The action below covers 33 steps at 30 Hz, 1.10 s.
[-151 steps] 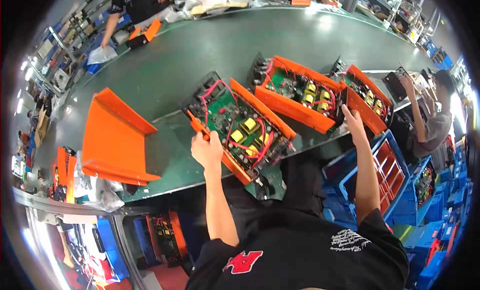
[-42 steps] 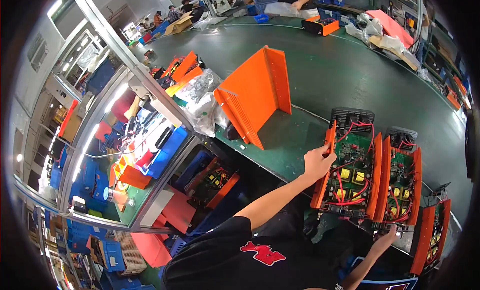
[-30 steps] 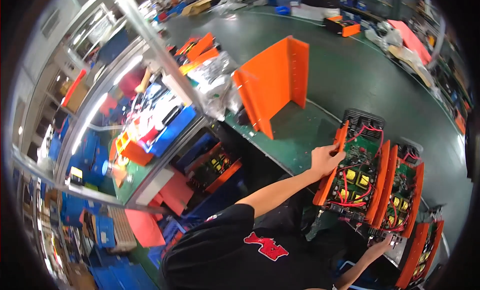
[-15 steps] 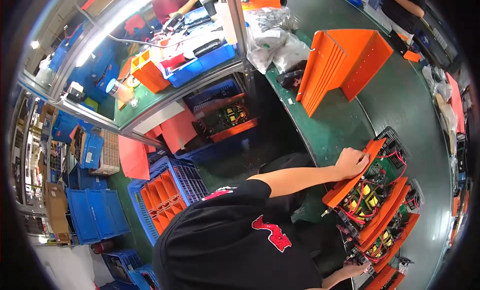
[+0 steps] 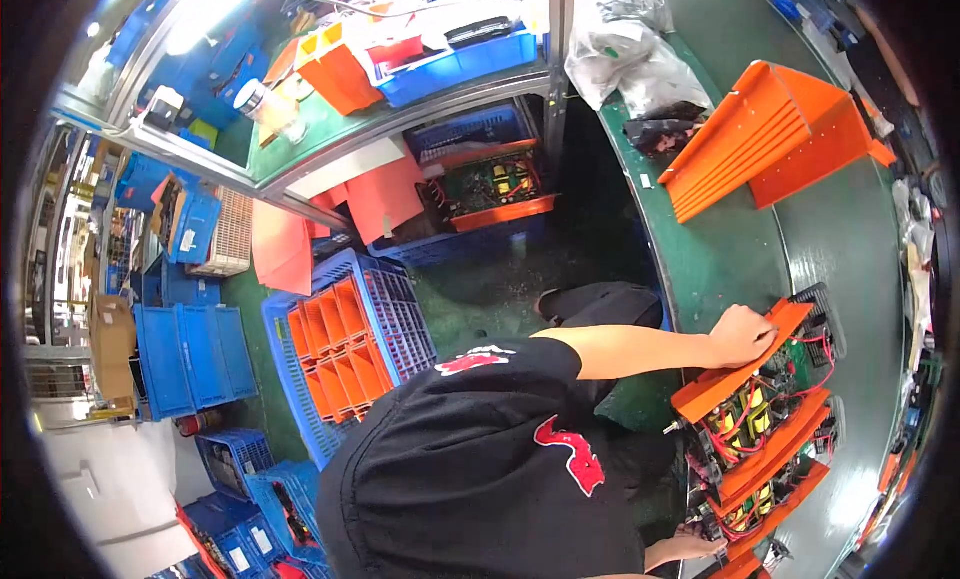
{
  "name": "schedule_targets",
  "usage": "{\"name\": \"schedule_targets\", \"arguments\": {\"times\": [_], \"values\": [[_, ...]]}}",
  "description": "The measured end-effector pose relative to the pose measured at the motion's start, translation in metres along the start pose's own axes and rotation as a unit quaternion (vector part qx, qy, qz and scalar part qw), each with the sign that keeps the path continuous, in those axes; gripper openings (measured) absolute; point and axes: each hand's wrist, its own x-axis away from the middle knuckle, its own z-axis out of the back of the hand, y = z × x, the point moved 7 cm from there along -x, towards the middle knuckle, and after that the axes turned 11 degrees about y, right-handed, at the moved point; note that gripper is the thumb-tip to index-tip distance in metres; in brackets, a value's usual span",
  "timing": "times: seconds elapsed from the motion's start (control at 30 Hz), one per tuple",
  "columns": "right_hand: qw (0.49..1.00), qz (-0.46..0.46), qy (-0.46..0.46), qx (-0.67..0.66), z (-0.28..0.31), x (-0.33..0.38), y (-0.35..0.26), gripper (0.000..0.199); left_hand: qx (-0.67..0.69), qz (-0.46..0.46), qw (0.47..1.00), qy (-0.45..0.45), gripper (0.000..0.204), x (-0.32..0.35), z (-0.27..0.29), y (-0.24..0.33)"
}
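Since half a second back the view's been swung further down, so blue crates are seen. Left hand is laid flat on an orange-framed circuit unit on the green surface; right hand grip can't be made out, low by another unit.

The long green bench curves down the right side. On it stands a big folded orange metal cover, with crinkly clear plastic bags just beside it. Lower down lie open orange metal boxes full of green circuit boards and coloured wires (packed side by side). The dark green floor holds blue plastic crates.
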Motion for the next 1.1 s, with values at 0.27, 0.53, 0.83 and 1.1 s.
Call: {"name": "schedule_targets", "arguments": {"times": [0.27, 0.53, 0.83, 1.1], "values": [[1.000, 0.003, -0.009, -0.019, 0.003, -0.009, 0.002, 0.067, -0.017, 0.022, 0.999, -0.042, 0.024, 0.000, -0.005, -0.009], [1.000, -0.014, -0.020, -0.012, 0.003, -0.016, 0.013, 0.067, -0.021, 0.027, 0.999, -0.033, 0.024, 0.001, 0.000, -0.017], [0.999, -0.019, 0.009, 0.028, 0.004, -0.010, 0.009, 0.063, 0.024, -0.001, 1.000, 0.013, 0.029, -0.003, 0.001, -0.003], [1.000, -0.019, -0.005, 0.002, -0.004, 0.002, 0.006, 0.063, 0.008, 0.012, 1.000, -0.007, 0.028, -0.001, 0.002, -0.002]]}}
